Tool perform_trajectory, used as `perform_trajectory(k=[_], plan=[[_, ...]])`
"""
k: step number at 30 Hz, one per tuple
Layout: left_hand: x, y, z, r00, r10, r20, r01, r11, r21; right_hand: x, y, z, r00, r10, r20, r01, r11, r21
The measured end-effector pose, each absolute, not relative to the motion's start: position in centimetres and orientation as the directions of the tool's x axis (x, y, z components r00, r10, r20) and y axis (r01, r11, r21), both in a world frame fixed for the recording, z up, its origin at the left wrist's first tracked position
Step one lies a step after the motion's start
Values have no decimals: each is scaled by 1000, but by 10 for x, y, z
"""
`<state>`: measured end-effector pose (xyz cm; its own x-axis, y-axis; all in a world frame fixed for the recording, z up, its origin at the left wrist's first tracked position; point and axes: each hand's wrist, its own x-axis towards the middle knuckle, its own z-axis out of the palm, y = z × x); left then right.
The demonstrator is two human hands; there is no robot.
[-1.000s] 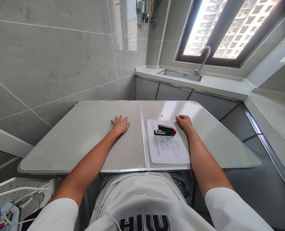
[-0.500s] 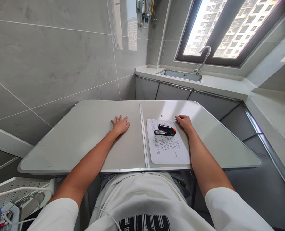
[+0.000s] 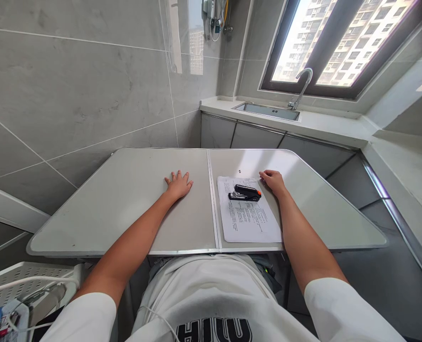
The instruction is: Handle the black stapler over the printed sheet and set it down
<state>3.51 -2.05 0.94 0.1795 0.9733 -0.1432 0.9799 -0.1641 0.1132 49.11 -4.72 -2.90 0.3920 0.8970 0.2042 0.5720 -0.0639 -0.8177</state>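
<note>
My left hand [image 3: 178, 185] lies palm down on the left half of the folding table [image 3: 125, 190], fingers spread and nothing in it. On the right half, my right hand [image 3: 272, 180] rests beside the upper right corner of a stack of printed paper sheets [image 3: 248, 225]. Its fingers are curled together, and no object shows in them. Across the upper part of the sheets lies a black stapler [image 3: 245, 193] with an orange-red tip at its right end. Neither hand touches the stapler.
Tiny dark bits [image 3: 239, 171] lie beyond the papers. A white perforated basket [image 3: 29, 273] with cables and boxes stands at lower left. Behind the table are a counter with a sink [image 3: 267, 110], a faucet [image 3: 301, 90] and a window. A grey tiled wall borders the left.
</note>
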Motion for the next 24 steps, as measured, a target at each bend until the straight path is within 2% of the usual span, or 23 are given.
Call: perform_trajectory(k=[18,21,24], plan=[[34,-20,9,186,972,-144,978,-169,124,491,-47,-29,372,904,208,593,-60,-803],[35,-20,9,183,972,-148,978,-166,124,487,-50,-24,371,902,221,530,-11,-848],[35,-20,8,184,973,-141,978,-167,123,478,-58,-12,324,903,282,370,154,-916]])
